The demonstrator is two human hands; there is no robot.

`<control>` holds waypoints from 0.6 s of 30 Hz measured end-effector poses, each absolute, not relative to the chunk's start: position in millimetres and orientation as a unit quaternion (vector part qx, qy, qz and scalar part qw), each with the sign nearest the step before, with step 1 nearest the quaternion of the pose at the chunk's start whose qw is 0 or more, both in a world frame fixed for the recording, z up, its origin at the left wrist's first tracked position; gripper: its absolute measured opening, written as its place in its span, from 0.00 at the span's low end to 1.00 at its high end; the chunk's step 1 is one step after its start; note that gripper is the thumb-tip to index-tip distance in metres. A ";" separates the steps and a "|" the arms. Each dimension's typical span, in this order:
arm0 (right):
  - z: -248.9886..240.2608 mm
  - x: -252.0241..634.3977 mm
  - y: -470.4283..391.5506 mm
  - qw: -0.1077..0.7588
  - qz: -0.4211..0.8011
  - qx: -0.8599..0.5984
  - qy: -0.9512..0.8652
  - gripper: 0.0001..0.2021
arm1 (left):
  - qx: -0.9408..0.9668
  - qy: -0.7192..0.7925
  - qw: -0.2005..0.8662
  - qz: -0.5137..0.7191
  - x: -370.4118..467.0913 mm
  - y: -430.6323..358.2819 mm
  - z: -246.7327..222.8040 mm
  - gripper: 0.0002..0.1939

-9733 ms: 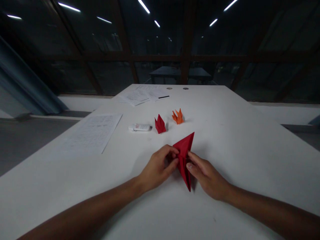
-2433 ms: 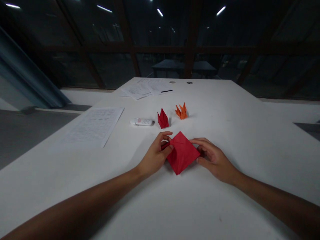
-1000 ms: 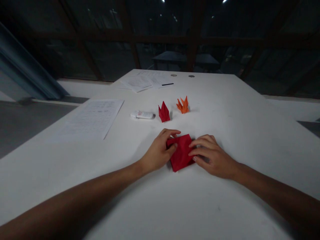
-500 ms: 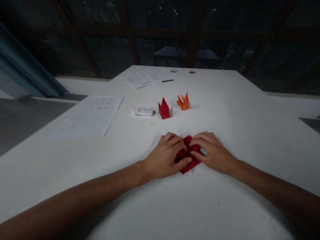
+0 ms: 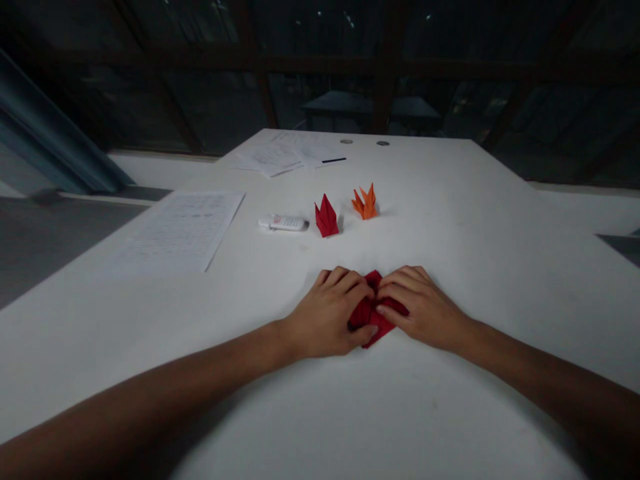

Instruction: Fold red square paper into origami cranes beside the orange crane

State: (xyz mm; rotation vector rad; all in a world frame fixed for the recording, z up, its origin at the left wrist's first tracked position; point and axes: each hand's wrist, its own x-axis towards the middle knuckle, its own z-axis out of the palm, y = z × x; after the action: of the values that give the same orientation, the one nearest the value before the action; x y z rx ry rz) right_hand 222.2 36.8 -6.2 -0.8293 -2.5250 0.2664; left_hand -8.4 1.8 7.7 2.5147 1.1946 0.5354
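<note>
A folded piece of red paper (image 5: 381, 325) lies on the white table, one corner pointing away from me. My left hand (image 5: 333, 312) grips its left side, thumb on the near part and fingers curled over the top. From the right, my right hand (image 5: 423, 308) holds the paper, with its thumb and fingertips near the middle. The fingertips of both hands almost meet there. Beyond the hands stand a red origami figure (image 5: 327, 217) and an orange origami figure (image 5: 365, 203).
A white tube (image 5: 283, 223) lies left of the red figure. Printed sheets (image 5: 187, 227) rest at the left, with more papers (image 5: 273, 157) and a black strip (image 5: 334, 160) farther back. Two round discs (image 5: 383, 143) sit near the far edge of the table (image 5: 475, 200).
My right hand has shifted slightly left over the red paper, its thumb nearer the middle. My left thumb has drawn back a little to the left.
</note>
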 end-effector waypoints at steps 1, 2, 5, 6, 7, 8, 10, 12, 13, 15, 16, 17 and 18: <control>-6.4 222.6 36.9 0.234 0.097 -0.303 -0.919 0.03 | 0.880 0.407 0.161 0.184 -10.7 3.3 9.5 0.24; -6.7 223.0 37.2 0.236 0.099 -0.304 -0.918 0.03 | 0.883 0.396 0.174 0.183 -13.9 5.3 11.9 0.24; -7.5 224.4 39.1 0.248 0.112 -0.301 -0.914 0.04 | 0.898 0.332 0.239 0.163 -26.1 13.8 20.1 0.27; -7.8 224.7 39.8 0.255 0.117 -0.301 -0.911 0.05 | 0.897 0.318 0.260 0.165 -29.9 16.9 22.2 0.29; -7.9 224.9 40.2 0.261 0.121 -0.302 -0.909 0.05 | 0.896 0.304 0.277 0.166 -33.1 19.7 23.5 0.29; -7.9 225.0 40.3 0.267 0.123 -0.304 -0.906 0.06 | 0.896 0.294 0.288 0.169 -35.4 22.2 24.0 0.28; -7.3 224.6 38.8 0.272 0.122 -0.309 -0.903 0.06 | 0.894 0.286 0.295 0.180 -37.3 25.3 23.5 0.24; -6.1 223.9 35.1 0.269 0.114 -0.307 -0.906 0.07 | 0.891 0.285 0.297 0.191 -36.8 26.2 22.4 0.21; -5.5 223.4 32.7 0.265 0.109 -0.302 -0.909 0.08 | 0.890 0.283 0.301 0.196 -36.3 26.3 22.1 0.20; -4.4 222.5 27.7 0.255 0.103 -0.287 -0.918 0.11 | 0.886 0.280 0.310 0.202 -36.0 26.4 22.0 0.19; -4.1 222.1 25.5 0.249 0.102 -0.284 -0.920 0.13 | 0.884 0.280 0.315 0.203 -36.5 26.8 22.0 0.19; -3.8 221.8 23.6 0.243 0.100 -0.283 -0.922 0.15 | 0.882 0.281 0.319 0.204 -37.2 27.5 22.1 0.19; -3.5 221.5 22.2 0.246 0.092 -0.280 -0.924 0.15 | 0.881 0.281 0.322 0.203 -38.2 28.5 22.0 0.18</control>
State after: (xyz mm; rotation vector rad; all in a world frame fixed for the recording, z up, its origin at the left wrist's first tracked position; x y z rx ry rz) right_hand 221.5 22.2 -3.5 -0.7633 -2.5202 0.2522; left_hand -38.2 28.5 22.0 2.3130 0.7374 0.5329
